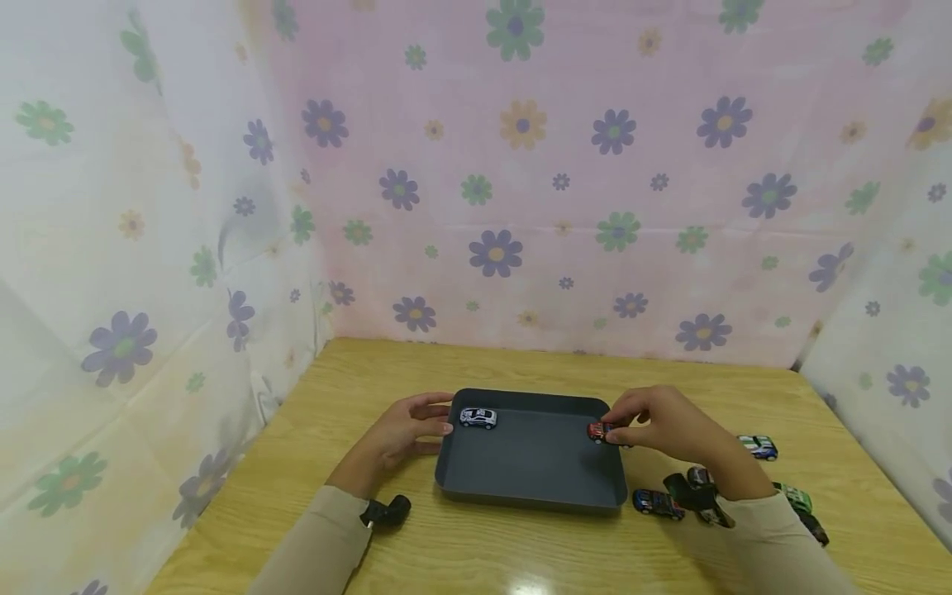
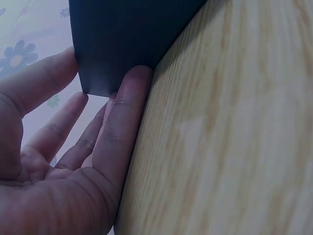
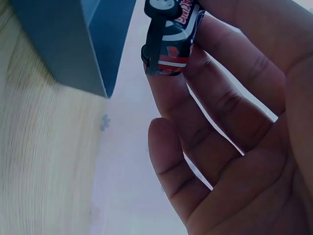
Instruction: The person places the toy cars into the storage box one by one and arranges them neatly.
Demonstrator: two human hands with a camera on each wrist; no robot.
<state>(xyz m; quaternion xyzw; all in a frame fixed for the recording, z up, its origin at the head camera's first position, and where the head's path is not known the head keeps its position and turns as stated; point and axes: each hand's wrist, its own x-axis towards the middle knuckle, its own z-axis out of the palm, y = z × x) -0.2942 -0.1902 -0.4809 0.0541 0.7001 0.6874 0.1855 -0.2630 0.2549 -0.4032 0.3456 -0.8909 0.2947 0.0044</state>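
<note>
A dark grey tray [image 1: 530, 463] lies on the wooden table, and a white toy car [image 1: 478, 418] with dark markings stands in its back left corner. At the tray's left end is my left hand [image 1: 405, 428]; in the left wrist view its extended fingers touch the outside of the tray wall [image 2: 115, 44]. My right hand [image 1: 662, 423] pinches a red toy car [image 1: 597, 432] between thumb and fingers over the tray's right rim. Black, white and red markings show on this car [image 3: 176, 44] in the right wrist view, where it is raised beside the tray wall.
Right of the tray, a dark blue toy car [image 1: 658, 504], a white and green one [image 1: 759, 447], a bright green one [image 1: 796, 497] and a black one [image 1: 815, 529] stand on the table [image 1: 476, 549]. My right forearm partly covers others. Flowered cloth [image 1: 565, 207] hangs behind and at both sides.
</note>
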